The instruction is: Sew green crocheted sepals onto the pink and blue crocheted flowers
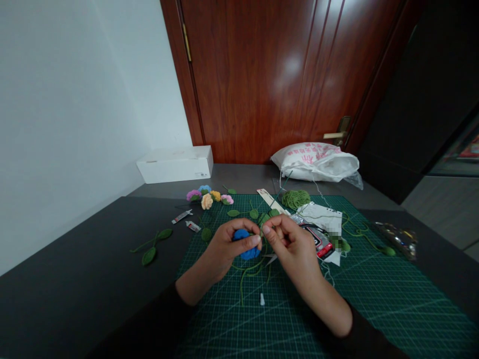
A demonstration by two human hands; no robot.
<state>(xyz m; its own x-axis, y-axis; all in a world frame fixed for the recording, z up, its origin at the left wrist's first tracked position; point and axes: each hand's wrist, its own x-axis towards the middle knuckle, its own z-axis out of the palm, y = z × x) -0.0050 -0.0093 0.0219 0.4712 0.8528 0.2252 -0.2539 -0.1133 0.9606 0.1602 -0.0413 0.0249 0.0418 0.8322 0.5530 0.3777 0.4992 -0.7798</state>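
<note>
Both hands meet over the green cutting mat (292, 319). My left hand (228, 247) is closed around a blue crocheted flower (249, 252), thumb and forefinger pinched together. Close beside it, my right hand (295, 247) pinches what looks like a green yarn strand near the flower; the fingertips hide its end. Green strands (243, 281) hang below the flower onto the mat. Just beyond the fingertips lie green crocheted leaves (264, 218). Part of a metal blade (271, 258) shows between the hands, and a small white cap (262, 299) lies nearer.
Small crocheted flowers (207, 201), two tubes (182, 216) and leaves (148, 256) lie left. Behind are a white box (175, 164), green yarn (296, 199) and a white bag (314, 162). Paper (322, 214), a red-and-black package (324, 247) and a clear bag (398, 239) lie right.
</note>
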